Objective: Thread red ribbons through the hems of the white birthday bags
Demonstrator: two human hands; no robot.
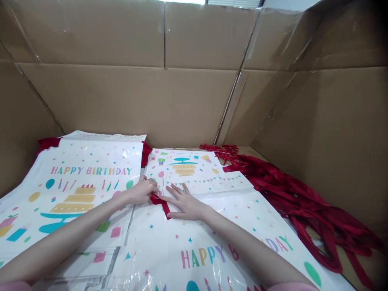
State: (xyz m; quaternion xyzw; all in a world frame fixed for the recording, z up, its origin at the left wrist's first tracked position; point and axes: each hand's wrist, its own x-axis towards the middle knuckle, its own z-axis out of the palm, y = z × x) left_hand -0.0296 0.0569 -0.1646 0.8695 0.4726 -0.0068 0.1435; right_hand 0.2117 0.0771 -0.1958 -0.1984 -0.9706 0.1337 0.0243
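Now, inside tall cardboard walls (127, 101), two bare hands meet at a short red ribbon (163, 206) on printed white sheets.

Largest first: the right stack (242, 210) of glossy sheets covers the middle of the box, its top sheet lettered HAPPY BIRTHDAY; the left stack (97, 161), showing the same words over a tiered cake, lies towards the box's left edge. A dark red ribbon heap (285, 194) sprawls along the right edge, with thin red cords (222, 153) by the far right corner. The right hand (186, 203) spreads palm down on the right stack, gripping nothing, beside the short red ribbon; the left hand (146, 190) curls its fingers and pinches that ribbon near the stack's left edge.
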